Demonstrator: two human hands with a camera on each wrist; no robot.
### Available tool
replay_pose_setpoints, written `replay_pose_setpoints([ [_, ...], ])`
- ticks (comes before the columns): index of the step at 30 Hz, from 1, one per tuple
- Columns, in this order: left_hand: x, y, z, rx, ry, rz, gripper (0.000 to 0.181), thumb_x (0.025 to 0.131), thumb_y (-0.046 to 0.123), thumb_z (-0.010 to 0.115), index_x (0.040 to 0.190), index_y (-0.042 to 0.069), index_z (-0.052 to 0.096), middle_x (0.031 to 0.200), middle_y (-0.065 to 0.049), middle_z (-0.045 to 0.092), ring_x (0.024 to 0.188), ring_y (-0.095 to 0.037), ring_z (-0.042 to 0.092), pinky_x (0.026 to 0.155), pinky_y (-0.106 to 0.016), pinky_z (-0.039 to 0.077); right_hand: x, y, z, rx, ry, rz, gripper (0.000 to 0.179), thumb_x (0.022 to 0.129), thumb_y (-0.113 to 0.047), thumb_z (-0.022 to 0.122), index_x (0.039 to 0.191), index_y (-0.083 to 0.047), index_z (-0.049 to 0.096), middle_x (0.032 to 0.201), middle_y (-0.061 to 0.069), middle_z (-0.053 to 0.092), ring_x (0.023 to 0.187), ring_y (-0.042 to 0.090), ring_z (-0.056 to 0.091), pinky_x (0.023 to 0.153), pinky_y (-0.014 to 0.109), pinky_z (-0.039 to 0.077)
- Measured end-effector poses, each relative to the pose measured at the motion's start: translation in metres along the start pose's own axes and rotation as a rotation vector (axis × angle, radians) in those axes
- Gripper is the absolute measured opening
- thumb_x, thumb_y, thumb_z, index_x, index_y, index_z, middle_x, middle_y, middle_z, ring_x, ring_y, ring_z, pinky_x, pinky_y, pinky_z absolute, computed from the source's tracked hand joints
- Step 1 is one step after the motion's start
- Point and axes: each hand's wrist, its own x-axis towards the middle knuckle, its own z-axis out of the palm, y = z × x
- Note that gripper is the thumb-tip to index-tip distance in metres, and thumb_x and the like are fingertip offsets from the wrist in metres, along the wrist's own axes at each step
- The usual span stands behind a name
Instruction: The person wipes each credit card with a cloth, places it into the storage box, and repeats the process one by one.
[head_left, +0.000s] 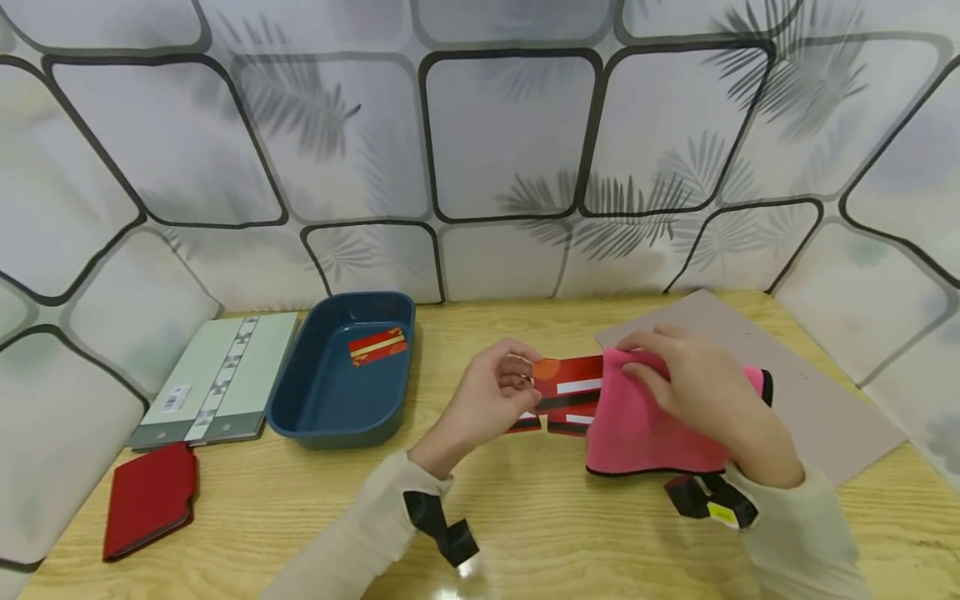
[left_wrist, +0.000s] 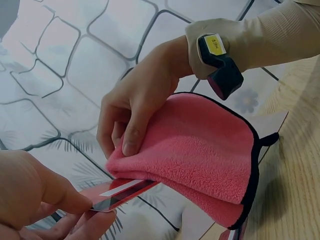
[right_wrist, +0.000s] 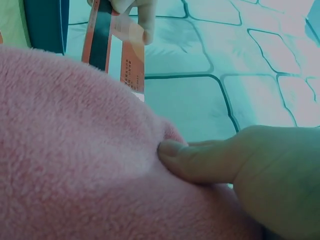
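Observation:
My left hand (head_left: 491, 392) pinches a red card (head_left: 566, 385) with a white strip and a dark stripe by its left end. The card's right end is hidden by a pink cloth (head_left: 652, 425) with black edging. My right hand (head_left: 693, 387) pinches the top of this folded cloth between thumb and fingers. In the left wrist view the cloth (left_wrist: 195, 155) hangs folded beside the card (left_wrist: 122, 194). In the right wrist view my thumb presses on the fluffy cloth (right_wrist: 90, 155). Below the held card, more red cards (head_left: 570, 423) lie on the table, partly covered.
A blue tray (head_left: 341, 442) with a red and gold card (head_left: 377, 346) inside stands left of centre. Farther left are a pale green notebook (head_left: 217, 367) and a red wallet (head_left: 150, 500). A greyish board (head_left: 825, 417) lies at the right, partly under the cloth.

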Motion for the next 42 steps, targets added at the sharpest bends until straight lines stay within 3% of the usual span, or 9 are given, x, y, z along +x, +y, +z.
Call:
replay_pose_setpoints([
  [7, 0.000, 0.002, -0.005, 0.006, 0.029, 0.012, 0.034, 0.082, -0.012, 0.059, 0.114, -0.002, 0.055, 0.097, -0.022, 0.064, 0.077, -0.013, 0.059, 0.068, -0.021, 0.052, -0.004, 0.005, -0.005, -0.011, 0.021, 0.029, 0.023, 0.078, -0.010, 0.077, 0.099, -0.015, 0.069, 0.092, 0.005, 0.068, 0.088, 0.030, 0.063, 0.079, 0.050, 0.050],
  [13, -0.002, 0.007, -0.012, 0.037, 0.114, 0.006, 0.020, 0.083, -0.013, 0.060, 0.099, 0.000, 0.062, 0.092, -0.017, 0.063, 0.068, -0.017, 0.061, 0.062, -0.029, 0.055, -0.003, 0.008, -0.007, 0.008, 0.055, -0.020, 0.026, 0.075, -0.005, 0.078, 0.098, -0.014, 0.069, 0.093, 0.005, 0.070, 0.088, 0.028, 0.063, 0.078, 0.048, 0.049],
  [19, -0.002, 0.006, -0.012, 0.024, 0.090, 0.005, 0.025, 0.084, -0.011, 0.062, 0.106, -0.002, 0.067, 0.099, -0.018, 0.067, 0.070, -0.017, 0.063, 0.065, -0.030, 0.057, -0.002, 0.008, -0.008, 0.049, 0.060, -0.061, 0.028, 0.074, -0.004, 0.080, 0.098, -0.016, 0.070, 0.093, 0.001, 0.070, 0.087, 0.024, 0.064, 0.076, 0.044, 0.048],
  [24, -0.001, 0.005, -0.010, -0.042, 0.091, 0.054, 0.020, 0.090, -0.001, 0.063, 0.110, -0.005, 0.067, 0.094, -0.023, 0.068, 0.066, -0.025, 0.067, 0.067, -0.033, 0.060, -0.003, 0.006, -0.011, 0.068, 0.031, -0.034, 0.026, 0.076, -0.004, 0.078, 0.099, -0.015, 0.069, 0.095, 0.001, 0.070, 0.088, 0.021, 0.063, 0.077, 0.040, 0.047],
  [29, 0.001, 0.004, -0.009, -0.062, 0.090, 0.124, 0.023, 0.097, -0.002, 0.050, 0.113, -0.007, 0.066, 0.087, -0.026, 0.064, 0.066, -0.026, 0.064, 0.068, -0.038, 0.060, -0.004, 0.006, -0.015, 0.074, 0.015, -0.019, 0.024, 0.078, -0.005, 0.077, 0.098, -0.015, 0.068, 0.095, -0.002, 0.069, 0.090, 0.017, 0.062, 0.078, 0.032, 0.045],
  [35, 0.002, 0.001, -0.007, -0.045, 0.113, 0.170, 0.031, 0.089, -0.012, 0.050, 0.115, -0.007, 0.066, 0.086, -0.027, 0.067, 0.064, -0.026, 0.065, 0.060, -0.027, 0.057, -0.006, 0.008, -0.017, 0.056, 0.031, -0.022, 0.025, 0.077, -0.006, 0.078, 0.097, -0.016, 0.068, 0.094, -0.002, 0.069, 0.088, 0.017, 0.062, 0.076, 0.032, 0.045],
  [40, 0.001, 0.002, -0.007, -0.064, 0.143, 0.117, 0.019, 0.091, -0.004, 0.058, 0.107, -0.006, 0.068, 0.079, -0.024, 0.066, 0.055, -0.018, 0.063, 0.055, -0.026, 0.056, -0.005, 0.006, -0.017, 0.056, 0.049, -0.038, 0.025, 0.076, -0.006, 0.079, 0.096, -0.016, 0.068, 0.092, -0.003, 0.069, 0.085, 0.015, 0.062, 0.074, 0.030, 0.045],
  [42, 0.000, 0.003, -0.007, -0.041, 0.151, 0.092, 0.013, 0.094, 0.002, 0.058, 0.100, -0.006, 0.066, 0.079, -0.022, 0.066, 0.049, -0.013, 0.057, 0.048, -0.022, 0.050, -0.005, 0.006, -0.017, 0.063, 0.050, -0.042, 0.025, 0.076, -0.007, 0.079, 0.097, -0.016, 0.068, 0.093, -0.003, 0.069, 0.086, 0.015, 0.062, 0.075, 0.029, 0.045],
])
